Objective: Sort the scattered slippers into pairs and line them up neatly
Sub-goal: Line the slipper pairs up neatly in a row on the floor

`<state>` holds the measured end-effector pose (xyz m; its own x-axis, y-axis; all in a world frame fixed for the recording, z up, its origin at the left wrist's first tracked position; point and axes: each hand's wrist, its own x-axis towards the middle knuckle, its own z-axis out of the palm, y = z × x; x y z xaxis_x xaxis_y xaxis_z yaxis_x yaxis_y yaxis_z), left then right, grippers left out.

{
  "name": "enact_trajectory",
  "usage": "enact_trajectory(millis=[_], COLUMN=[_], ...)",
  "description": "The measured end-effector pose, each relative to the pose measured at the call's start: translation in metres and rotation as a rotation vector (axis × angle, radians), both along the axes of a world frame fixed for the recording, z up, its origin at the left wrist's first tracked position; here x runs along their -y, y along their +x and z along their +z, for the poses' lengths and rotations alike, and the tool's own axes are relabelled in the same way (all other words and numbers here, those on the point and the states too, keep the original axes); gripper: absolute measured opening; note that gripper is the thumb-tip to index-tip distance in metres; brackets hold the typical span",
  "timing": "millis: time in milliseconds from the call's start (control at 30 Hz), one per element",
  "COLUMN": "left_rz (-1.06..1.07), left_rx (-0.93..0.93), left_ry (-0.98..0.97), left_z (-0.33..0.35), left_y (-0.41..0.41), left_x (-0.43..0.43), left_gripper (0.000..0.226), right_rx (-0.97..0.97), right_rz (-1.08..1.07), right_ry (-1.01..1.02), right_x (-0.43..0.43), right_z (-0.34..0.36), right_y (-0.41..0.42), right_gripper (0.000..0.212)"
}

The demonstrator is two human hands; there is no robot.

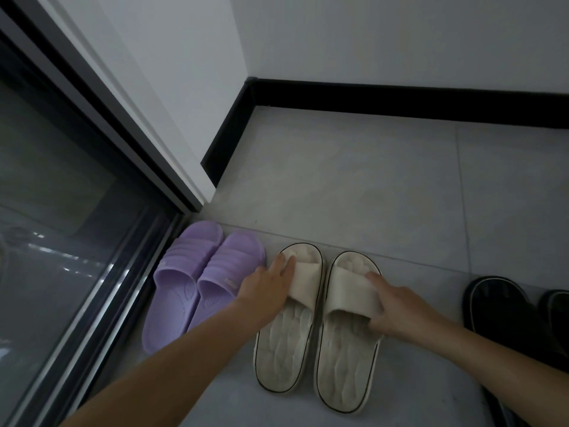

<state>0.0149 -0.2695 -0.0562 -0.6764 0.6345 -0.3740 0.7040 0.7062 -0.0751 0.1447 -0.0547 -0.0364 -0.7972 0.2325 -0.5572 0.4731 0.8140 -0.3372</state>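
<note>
Two cream slippers lie side by side on the grey floor tiles, toes pointing to the wall. My left hand point(271, 288) grips the strap of the left cream slipper point(283, 343) from its outer side. My right hand point(397, 306) grips the strap of the right cream slipper point(345, 359), thumb along the strap's rear edge. Left of them a pair of purple slippers point(200, 272) lies close together, toes forward. At the right edge a pair of black slippers point(498, 306) lies partly out of view.
A sliding glass door point(61, 211) and its dark frame run along the left, right beside the purple pair. A white wall with a black skirting board point(369, 97) closes the far side. Bare tiles point(354, 195) lie between the slippers and the wall.
</note>
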Motion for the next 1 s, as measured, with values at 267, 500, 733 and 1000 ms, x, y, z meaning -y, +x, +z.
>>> enact_trajectory(millis=[267,500,733,1000], left_rz=[-0.017,-0.010,-0.183,-0.226], left_rx=[-0.006,-0.030,-0.156,-0.142], left_ry=[-0.018,-0.076,-0.170,-0.144], left_z=[-0.002,0.012,0.020,0.017], left_y=[0.000,0.013,0.051,0.045], left_x=[-0.004,-0.010,-0.044,-0.037], left_gripper=[0.070,0.069,0.046,0.049], right_rx=[0.012,-0.007,-0.025,-0.032], right_rz=[-0.006,-0.002,0.007,0.019], right_ry=[-0.001,0.025,0.006,0.025], right_x=[0.000,0.002,0.002,0.006], right_z=[0.000,-0.005,-0.009,-0.010], right_y=[0.004,0.004,0.006,0.004], right_gripper=[0.082,0.083,0.084,0.080])
